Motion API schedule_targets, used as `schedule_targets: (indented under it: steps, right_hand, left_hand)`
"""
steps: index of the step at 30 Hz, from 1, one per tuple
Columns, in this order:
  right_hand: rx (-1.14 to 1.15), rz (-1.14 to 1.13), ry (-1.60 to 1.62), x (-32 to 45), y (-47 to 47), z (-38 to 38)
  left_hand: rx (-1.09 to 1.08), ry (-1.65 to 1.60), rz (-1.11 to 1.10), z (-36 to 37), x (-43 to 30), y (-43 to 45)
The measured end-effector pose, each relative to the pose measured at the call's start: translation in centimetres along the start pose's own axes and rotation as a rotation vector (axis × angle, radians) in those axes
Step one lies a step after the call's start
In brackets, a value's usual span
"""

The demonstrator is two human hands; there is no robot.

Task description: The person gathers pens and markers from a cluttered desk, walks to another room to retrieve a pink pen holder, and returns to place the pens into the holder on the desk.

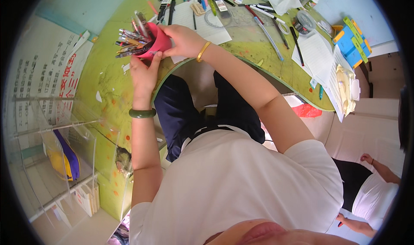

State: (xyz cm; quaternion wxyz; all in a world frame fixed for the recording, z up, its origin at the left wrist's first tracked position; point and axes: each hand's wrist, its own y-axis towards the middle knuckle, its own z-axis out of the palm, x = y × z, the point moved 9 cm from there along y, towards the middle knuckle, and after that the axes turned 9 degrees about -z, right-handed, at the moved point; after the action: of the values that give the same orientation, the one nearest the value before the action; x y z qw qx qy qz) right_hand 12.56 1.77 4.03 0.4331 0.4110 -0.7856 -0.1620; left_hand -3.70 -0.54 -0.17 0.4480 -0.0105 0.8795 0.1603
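Observation:
A pink pen cup (pixel 160 42) packed with pens (pixel 134 41) tilts to the left over the green desk (pixel 113 83). My left hand (pixel 144 71), below a dark green bangle, grips the cup's near side, thumb against its wall. Around the rim and base on the right curls my right hand (pixel 182 41), with a gold bracelet at its wrist. The cup's underside is hidden by the hands. Past them lie a lined paper sheet (pixel 181 18), a clear protractor (pixel 215 19), a yellow highlighter (pixel 211 3) and several loose pens.
Clear acrylic shelving (pixel 93 154) holding a yellow and purple pouch (pixel 66 157) stands at left. On the right are a round clear tub (pixel 304 22), loose papers (pixel 315 54), a blue and green plastic stand (pixel 352 44) and a wipes pack (pixel 346 89). Another person (pixel 365 186) is at lower right.

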Motion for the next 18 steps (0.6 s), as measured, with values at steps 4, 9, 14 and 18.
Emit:
schedule_targets:
  steps: [4,9,14,18]
  right_hand:
    - [0.045,0.006,0.078,-0.2,-1.7,0.6]
    - [0.070,0.120,0.308,2.3,-2.4,2.5]
    - [-0.098,0.111,0.166,4.0,-6.0,-3.0]
    - [-0.181,0.321,-0.103,0.2,-12.7,-12.2]
  left_hand:
    - [-0.112,-0.075,-0.136,0.3,0.6,-0.4]
    - [-0.220,-0.170,-0.115,-4.3,-2.5,-1.7]
    - [-0.302,0.200,-0.165,-6.2,0.5,-3.6]
    - [-0.235,0.230,-0.303,-5.3,1.2,-3.1]
